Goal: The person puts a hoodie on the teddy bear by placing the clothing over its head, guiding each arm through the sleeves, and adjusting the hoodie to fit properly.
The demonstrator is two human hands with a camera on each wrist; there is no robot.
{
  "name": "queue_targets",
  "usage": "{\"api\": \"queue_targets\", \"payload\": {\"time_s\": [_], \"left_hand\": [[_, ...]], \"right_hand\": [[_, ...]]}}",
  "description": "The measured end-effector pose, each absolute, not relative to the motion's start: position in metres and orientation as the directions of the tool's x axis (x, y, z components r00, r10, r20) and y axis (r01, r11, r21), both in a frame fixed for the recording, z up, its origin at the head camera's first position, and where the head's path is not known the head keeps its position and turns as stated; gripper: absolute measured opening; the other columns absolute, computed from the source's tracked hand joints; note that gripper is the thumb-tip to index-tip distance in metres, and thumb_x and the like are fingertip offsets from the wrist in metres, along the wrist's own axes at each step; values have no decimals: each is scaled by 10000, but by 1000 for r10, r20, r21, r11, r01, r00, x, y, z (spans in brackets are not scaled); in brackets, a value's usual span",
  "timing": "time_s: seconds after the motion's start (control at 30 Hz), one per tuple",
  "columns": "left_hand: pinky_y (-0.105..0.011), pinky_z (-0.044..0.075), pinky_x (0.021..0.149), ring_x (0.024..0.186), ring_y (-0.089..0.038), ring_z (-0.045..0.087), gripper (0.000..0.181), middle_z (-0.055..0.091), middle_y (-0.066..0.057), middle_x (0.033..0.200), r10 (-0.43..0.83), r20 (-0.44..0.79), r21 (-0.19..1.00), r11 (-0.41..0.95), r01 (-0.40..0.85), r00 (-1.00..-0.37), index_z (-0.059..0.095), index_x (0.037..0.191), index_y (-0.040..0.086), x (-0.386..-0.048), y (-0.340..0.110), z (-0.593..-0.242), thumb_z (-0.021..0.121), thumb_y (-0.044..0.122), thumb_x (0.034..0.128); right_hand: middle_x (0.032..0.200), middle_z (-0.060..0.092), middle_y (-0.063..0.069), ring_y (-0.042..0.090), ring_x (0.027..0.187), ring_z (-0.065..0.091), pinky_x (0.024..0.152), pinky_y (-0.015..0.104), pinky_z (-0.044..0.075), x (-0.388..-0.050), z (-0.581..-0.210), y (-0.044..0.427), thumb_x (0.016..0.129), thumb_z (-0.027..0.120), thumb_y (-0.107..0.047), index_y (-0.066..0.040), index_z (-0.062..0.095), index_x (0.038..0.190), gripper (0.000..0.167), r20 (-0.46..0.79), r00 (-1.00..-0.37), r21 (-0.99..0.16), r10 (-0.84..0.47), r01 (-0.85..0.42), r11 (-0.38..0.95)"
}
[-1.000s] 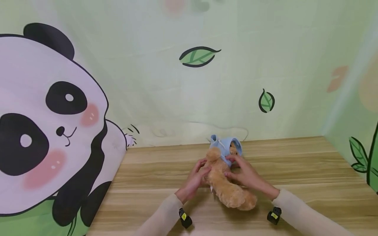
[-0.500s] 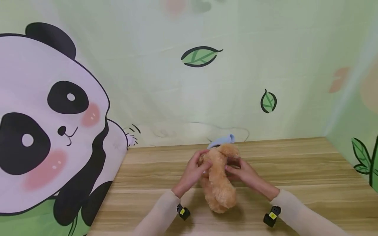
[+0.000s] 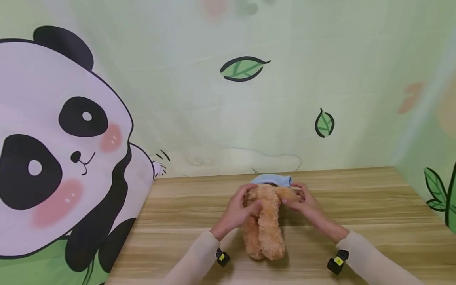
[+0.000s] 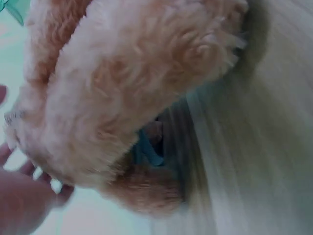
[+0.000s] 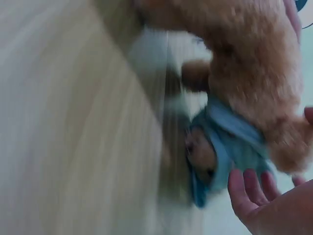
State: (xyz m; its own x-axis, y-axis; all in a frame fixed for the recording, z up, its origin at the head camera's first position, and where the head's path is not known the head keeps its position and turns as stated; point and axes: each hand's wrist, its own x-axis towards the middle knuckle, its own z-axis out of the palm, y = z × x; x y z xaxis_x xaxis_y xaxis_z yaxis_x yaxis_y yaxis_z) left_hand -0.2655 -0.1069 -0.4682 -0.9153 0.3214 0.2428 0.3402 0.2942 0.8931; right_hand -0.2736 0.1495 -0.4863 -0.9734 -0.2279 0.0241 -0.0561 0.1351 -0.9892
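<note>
A light-brown plush toy (image 3: 269, 221) in a blue hooded top (image 3: 272, 180) is tipped with its head away from me, legs towards me. My left hand (image 3: 242, 209) holds its body from the left, thumb on the fur. On the other side, my right hand (image 3: 304, 204) holds one short arm (image 3: 285, 193) between thumb and fingers. In the right wrist view the toy's face (image 5: 201, 152) shows inside the hood, low over the table, and my right fingers (image 5: 252, 188) are near the blue cloth. The left wrist view shows a furry leg (image 4: 142, 63) up close.
The wooden table (image 3: 356, 213) runs back to a green fabric backdrop (image 3: 185, 99) with a large printed panda (image 3: 89, 158) on the left. Small black devices (image 3: 337, 262) sit at both wrists.
The plush toy has turned over: its face and hood opening were visible at the right earlier, now the hood points away. Its legs have swung left, and the right hand has shifted onto the arm.
</note>
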Motion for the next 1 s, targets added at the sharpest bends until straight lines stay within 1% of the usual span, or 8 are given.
{"api": "queue_targets", "payload": {"time_s": [0.1, 0.17, 0.33, 0.47, 0.6, 0.77, 0.9, 1.0], "left_hand": [[-491, 358, 1136, 1400, -295, 422, 458, 471, -99, 1483, 372, 223, 936, 175, 304, -901, 480, 1412, 114, -266, -109, -470, 604, 188, 977], [-465, 396, 1116, 1382, -309, 450, 433, 492, -117, 1471, 411, 224, 932, 174, 318, -884, 486, 1409, 90, -267, -109, -472, 576, 147, 989], [-369, 443, 1083, 1330, -233, 514, 390, 559, -58, 1413, 503, 298, 742, 413, 528, -812, 540, 1376, 131, -265, -104, -474, 578, 199, 993], [-359, 464, 1056, 1287, -225, 543, 356, 590, -69, 1362, 520, 367, 627, 474, 618, -771, 575, 1329, 101, -262, -101, -477, 589, 180, 982], [-310, 514, 938, 1145, -185, 612, 295, 639, -44, 1256, 469, 350, 649, 502, 571, -811, 610, 1276, 121, -263, -101, -474, 571, 209, 998], [-272, 520, 770, 954, -195, 643, 268, 662, -84, 1093, 366, 368, 647, 559, 518, -855, 619, 1234, 75, -282, -99, -463, 584, 131, 973], [-320, 531, 792, 967, -228, 651, 294, 674, -107, 1101, 385, 345, 562, 645, 517, -856, 623, 1242, 59, -303, -93, -449, 592, 102, 954], [-349, 535, 854, 1028, -216, 646, 296, 660, -70, 1150, 444, 267, 470, 715, 517, -856, 620, 1253, 94, -316, -88, -443, 602, 165, 967]], "right_hand": [[1402, 482, 235, 342, 1243, 508, 907, 279, 498, -273, -482, 162, 959, 633, -217, -65, 375, 1436, 563, 145, -961, -943, -237, -207, 261], [1364, 537, 219, 383, 1235, 524, 887, 255, 494, -272, -480, 166, 968, 621, -232, -58, 453, 1395, 491, 209, -946, -896, -249, -288, 339], [1284, 619, 188, 353, 1153, 606, 879, 304, 527, -273, -482, 168, 975, 615, -249, -45, 569, 1321, 405, 271, -910, -800, -314, -395, 452], [1285, 631, 178, 331, 1186, 589, 947, 389, 506, -274, -485, 166, 968, 627, -258, -61, 614, 1291, 379, 277, -900, -766, -335, -418, 489], [1253, 658, 158, 330, 1178, 593, 931, 399, 505, -277, -484, 167, 973, 617, -254, -91, 662, 1235, 312, 293, -902, -761, -316, -421, 494], [1125, 686, 162, 324, 1009, 676, 808, 359, 554, -287, -479, 165, 977, 610, -196, -63, 641, 1202, 263, 305, -908, -756, -288, -414, 506], [1062, 682, 161, 296, 917, 699, 780, 423, 567, -297, -476, 162, 944, 650, -137, -42, 606, 1209, 285, 315, -910, -717, -270, -415, 560], [982, 697, 116, 227, 841, 691, 747, 394, 557, -306, -476, 159, 927, 669, -132, -51, 628, 1163, 253, 334, -898, -644, -285, -438, 627]]}}
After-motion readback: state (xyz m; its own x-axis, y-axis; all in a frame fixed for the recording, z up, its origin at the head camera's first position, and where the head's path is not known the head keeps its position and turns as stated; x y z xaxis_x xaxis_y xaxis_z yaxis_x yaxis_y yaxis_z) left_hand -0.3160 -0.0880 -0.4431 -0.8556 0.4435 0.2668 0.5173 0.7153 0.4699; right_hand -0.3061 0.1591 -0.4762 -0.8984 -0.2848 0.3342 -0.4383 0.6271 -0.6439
